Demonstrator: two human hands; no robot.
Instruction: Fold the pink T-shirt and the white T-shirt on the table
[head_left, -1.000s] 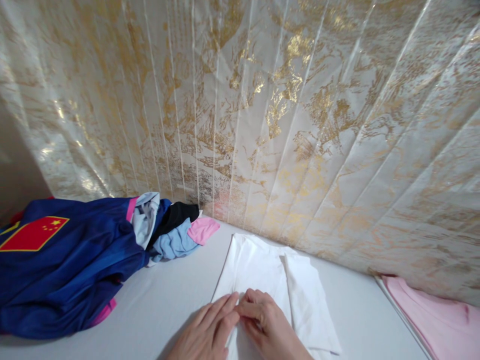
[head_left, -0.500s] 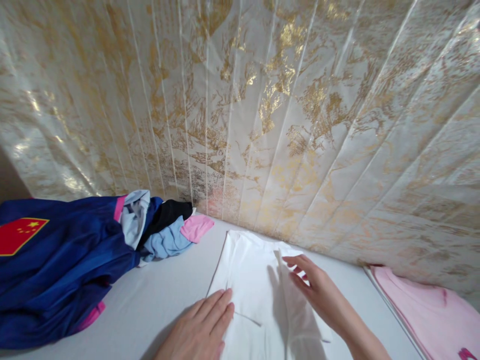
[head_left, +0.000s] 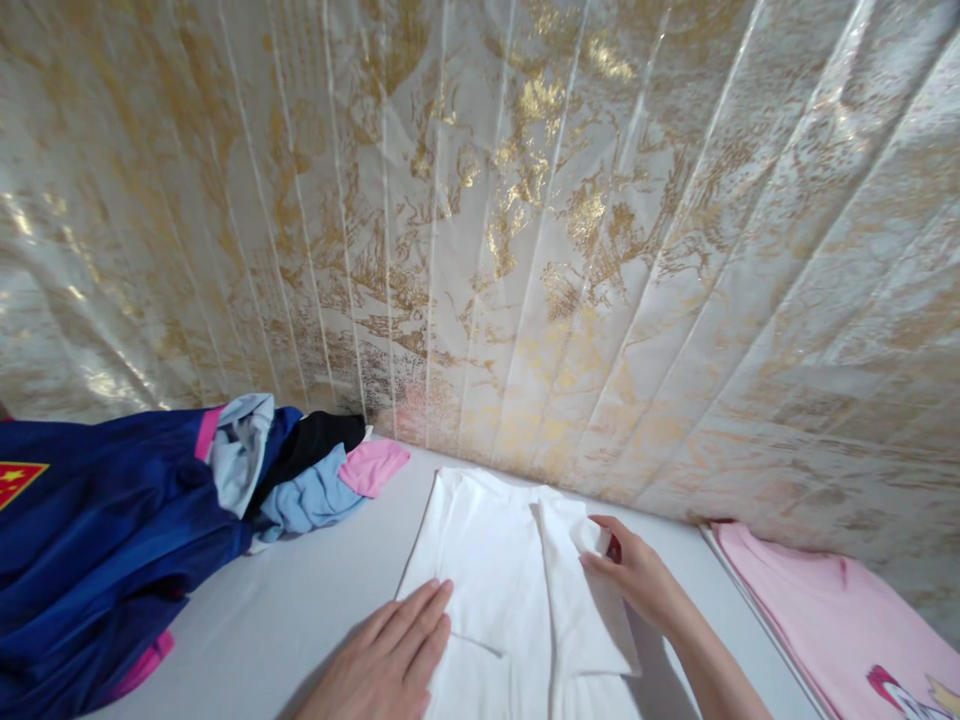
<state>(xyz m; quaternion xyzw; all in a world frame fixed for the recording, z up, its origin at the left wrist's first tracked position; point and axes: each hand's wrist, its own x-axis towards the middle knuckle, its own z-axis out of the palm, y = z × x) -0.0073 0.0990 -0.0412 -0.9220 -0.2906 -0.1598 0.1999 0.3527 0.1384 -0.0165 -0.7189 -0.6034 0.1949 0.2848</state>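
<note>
A white garment (head_left: 499,570), its exact kind unclear, lies on the pale surface before me with its right side folded inward. My left hand (head_left: 394,645) rests flat on its left part, fingers stretched out. At the folded right edge, my right hand (head_left: 630,570) pinches a bit of the white cloth between thumb and fingers. The lower end of the garment runs out of view at the bottom.
To the left lies a heap with a dark blue garment (head_left: 112,540), plus light blue (head_left: 311,500), black (head_left: 315,445) and pink cloth (head_left: 375,467). Folded pink clothing (head_left: 832,610) lies at the right. A gold-patterned wall covering (head_left: 480,250) rises behind the pale surface (head_left: 300,590).
My right hand has taken hold of the cloth at the right edge, and the folded flap lies flatter. My left hand stays pressed on the garment. The view has shifted slightly right.
</note>
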